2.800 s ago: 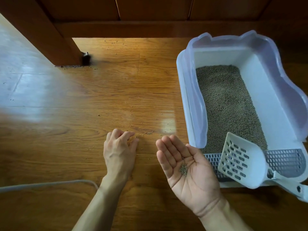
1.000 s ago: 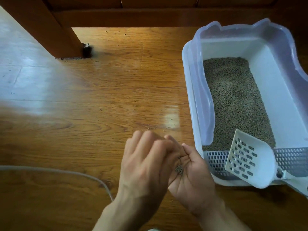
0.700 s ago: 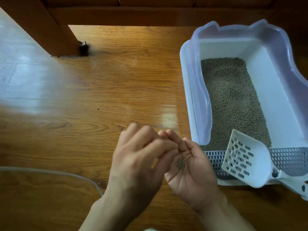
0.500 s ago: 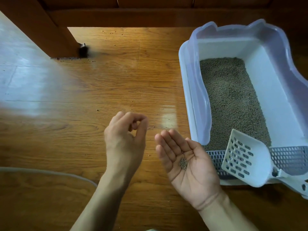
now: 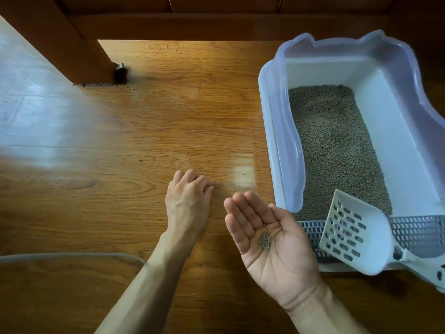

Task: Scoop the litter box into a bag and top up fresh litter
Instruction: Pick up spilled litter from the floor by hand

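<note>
The white litter box (image 5: 272,121) with a lilac rim stands on the floor at the right, with grey-brown litter (image 5: 334,145) inside. A white slotted scoop (image 5: 356,235) lies across the grate at its near end. My right hand (image 5: 274,242) is palm up beside the box and carries a small heap of litter pellets (image 5: 265,241) on straight fingers. My left hand (image 5: 189,203) is knuckles up on the wooden floor with its fingers bent down. Its fingertips are hidden, right beside a few stray pellets (image 5: 220,185).
More stray pellets (image 5: 163,48) dot the wooden floor near the back and around a dark wooden furniture leg (image 5: 79,49). A grey cable (image 5: 72,255) runs along the floor at the lower left. A dark wooden panel closes off the back.
My left hand dropped pellets into the right palm, then moved forward and down to the floor by the stray pellets. The right hand stays palm up with the heap.
</note>
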Available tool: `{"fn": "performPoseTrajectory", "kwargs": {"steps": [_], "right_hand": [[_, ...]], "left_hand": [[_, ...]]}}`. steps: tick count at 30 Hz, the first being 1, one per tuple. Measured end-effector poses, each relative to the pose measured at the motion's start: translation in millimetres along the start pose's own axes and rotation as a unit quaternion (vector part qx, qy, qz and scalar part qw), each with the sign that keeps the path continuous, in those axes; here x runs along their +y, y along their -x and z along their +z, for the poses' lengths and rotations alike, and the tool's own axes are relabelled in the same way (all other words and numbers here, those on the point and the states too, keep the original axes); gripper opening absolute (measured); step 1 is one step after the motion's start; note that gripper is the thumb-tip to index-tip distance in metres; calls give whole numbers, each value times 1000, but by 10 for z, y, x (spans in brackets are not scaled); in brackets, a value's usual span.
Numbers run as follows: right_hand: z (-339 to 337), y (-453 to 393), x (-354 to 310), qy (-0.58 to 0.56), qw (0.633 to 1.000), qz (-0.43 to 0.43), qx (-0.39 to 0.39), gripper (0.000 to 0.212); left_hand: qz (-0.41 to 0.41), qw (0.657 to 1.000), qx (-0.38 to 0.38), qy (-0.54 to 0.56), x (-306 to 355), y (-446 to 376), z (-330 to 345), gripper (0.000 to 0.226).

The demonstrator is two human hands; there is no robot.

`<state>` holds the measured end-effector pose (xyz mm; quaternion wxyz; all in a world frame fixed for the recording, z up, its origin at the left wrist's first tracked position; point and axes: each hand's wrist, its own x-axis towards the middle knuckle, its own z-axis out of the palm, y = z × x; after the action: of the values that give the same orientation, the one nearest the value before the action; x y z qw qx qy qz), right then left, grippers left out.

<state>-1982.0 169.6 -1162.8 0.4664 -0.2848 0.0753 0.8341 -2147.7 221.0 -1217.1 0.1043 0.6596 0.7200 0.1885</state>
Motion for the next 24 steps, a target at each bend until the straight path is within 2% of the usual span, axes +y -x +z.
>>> {"fn": "performPoseTrajectory", "kwargs": {"steps": [4, 10, 16, 20, 24], "right_hand": [[-21, -18, 26, -6, 1000, 10, -26, 52], [-45, -21, 0, -8, 1000, 12, -27, 53], [-57, -28, -1, -14, 999, 18, -23, 54], [-49, -42, 4, -16, 999, 16, -28, 55], [-51, -44, 10, -7, 999, 10, -38, 55]], "left_hand": [[28, 1000, 8, -11, -38, -46, 43, 10], [35, 998, 44, 14, -96, -22, 73, 7], [71, 997, 29, 6, -99, -24, 130, 12], [118, 991, 10, -66, -84, -80, 135, 16], [96, 992, -2, -81, -73, -122, 158, 13]]}}
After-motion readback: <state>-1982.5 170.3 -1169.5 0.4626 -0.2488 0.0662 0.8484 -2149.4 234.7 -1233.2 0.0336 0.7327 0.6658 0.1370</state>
